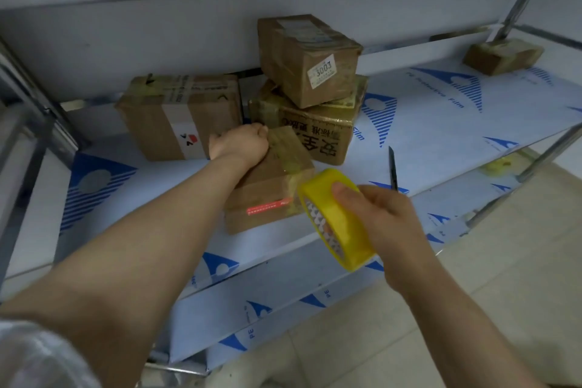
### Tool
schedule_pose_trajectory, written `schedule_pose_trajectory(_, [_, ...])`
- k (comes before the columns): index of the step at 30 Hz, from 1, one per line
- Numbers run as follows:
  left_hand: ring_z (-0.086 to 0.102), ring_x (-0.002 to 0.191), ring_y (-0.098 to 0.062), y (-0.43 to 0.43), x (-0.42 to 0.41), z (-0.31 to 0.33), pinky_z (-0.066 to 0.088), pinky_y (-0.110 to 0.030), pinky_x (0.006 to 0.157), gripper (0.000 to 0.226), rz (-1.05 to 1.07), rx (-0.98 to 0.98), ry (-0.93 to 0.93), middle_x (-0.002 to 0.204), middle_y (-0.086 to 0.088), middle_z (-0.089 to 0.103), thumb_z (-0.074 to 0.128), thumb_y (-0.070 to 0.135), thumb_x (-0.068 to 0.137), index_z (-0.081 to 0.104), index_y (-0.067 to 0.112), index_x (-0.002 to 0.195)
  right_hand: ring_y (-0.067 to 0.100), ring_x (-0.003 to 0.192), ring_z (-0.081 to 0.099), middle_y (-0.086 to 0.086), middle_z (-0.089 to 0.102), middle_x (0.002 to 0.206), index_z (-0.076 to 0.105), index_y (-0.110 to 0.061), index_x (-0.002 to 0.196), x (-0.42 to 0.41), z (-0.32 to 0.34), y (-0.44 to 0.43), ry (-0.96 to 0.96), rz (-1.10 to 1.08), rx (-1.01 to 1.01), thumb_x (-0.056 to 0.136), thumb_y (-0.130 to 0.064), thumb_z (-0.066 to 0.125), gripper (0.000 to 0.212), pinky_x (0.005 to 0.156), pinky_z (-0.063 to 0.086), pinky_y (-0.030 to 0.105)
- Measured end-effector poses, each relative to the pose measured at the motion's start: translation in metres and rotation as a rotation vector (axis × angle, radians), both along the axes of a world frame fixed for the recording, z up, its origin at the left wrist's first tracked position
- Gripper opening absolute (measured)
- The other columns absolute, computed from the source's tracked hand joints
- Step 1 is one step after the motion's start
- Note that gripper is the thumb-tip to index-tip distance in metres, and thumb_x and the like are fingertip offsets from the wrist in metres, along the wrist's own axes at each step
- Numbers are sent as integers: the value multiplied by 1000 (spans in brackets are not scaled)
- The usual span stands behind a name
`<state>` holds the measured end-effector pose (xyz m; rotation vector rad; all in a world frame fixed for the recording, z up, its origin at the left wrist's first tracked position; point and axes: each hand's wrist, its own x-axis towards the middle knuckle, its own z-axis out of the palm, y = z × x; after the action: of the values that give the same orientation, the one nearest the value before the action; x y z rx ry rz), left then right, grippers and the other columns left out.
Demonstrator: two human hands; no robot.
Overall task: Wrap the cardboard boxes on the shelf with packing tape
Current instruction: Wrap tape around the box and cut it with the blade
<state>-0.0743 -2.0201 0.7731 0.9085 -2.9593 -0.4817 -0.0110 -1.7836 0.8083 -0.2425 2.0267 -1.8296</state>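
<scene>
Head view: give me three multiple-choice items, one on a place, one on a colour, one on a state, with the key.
1. Where is the 3003 box?
A. on the floor
B. on top of the big box
C. in a bag

2. What colour is the tape roll?
A. yellow
B. red
C. black

3. What is the left hand doing?
A. hanging free
B. holding the tape roll
C. holding the front box

Key:
1 B, it sits tilted on the big box.
2 A, the roll in the right hand is yellow.
3 C, its fingers curl over the front box's far edge.
</scene>
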Motion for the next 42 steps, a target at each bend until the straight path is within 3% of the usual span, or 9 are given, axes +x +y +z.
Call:
schedule_pose_trajectory(9, [46,123,-28,-2,-6,8,27,-43,109,38,36,97,47,135,-9,53,31,28,101,54,19,131,9,51,58,-2,63,55,64,-3,75,4,-53,-9,-66,-82,-51,90,-22,61,24,50,46,16])
schedule_pose_trajectory(11, [52,116,-29,5,-15,11,41,-35,93,36,26,44,140,129,-11,56,36,17,97,56,15,126,7,50,62,-2,65,55,66,-8,74,1,-52,-12,-94,-82,-62,90,-22,62,21,50,50,18])
schedule_pose_trajectory(16, [53,116,-31,36,-37,3,40,-37,87,66,-129,-92,-13,127,-13,57,15,59,97,52,14,128,14,56,63,0,67,58,67,-14,70,-4,-53,-17,-80,-64,-36,89,-23,63,22,58,52,27])
schedule_pose_trajectory(20, [56,111,-31,18,-56,-1,39,-33,76,58,-39,-71,-16,122,-13,59,21,52,100,57,12,121,28,64,56,22,60,68,64,-5,75,-5,-57,-18,-51,-40,1,81,-37,67,32,66,53,48])
schedule_pose_trajectory(27, [54,114,-28,0,-76,-8,39,-30,79,50,-13,138,30,129,-8,56,33,50,96,54,17,128,28,64,56,15,57,66,61,-8,74,-8,-64,-25,-56,-48,-21,73,-41,61,34,69,52,56])
schedule_pose_trajectory(32, [64,66,-25,32,-44,2,41,-26,63,56,-157,-459,125,70,-8,67,35,44,99,71,11,71,42,70,61,29,59,74,59,3,81,-4,-63,-25,-45,-49,-7,71,-42,60,46,68,52,56])
schedule_pose_trajectory(35, [62,102,-29,31,-42,6,40,-30,76,68,-162,-230,18,111,-15,65,22,59,98,66,9,111,30,59,60,21,58,62,58,7,81,-6,-63,-21,-47,-39,-21,79,-33,66,41,62,52,47])
schedule_pose_trajectory(39, [24,140,-32,38,-23,-7,18,-49,110,102,-147,-116,-133,152,-15,25,14,85,77,12,16,151,16,51,58,-1,60,50,61,-5,70,-12,-63,-20,-61,-54,-10,91,-18,59,25,60,52,40])
schedule_pose_trajectory(42, [47,121,-32,41,-20,-3,34,-40,97,75,-162,-217,-52,132,-16,51,20,68,92,47,13,134,11,48,59,-2,59,50,61,-7,70,-12,-63,-22,-77,-61,-19,91,-17,58,24,56,52,31])
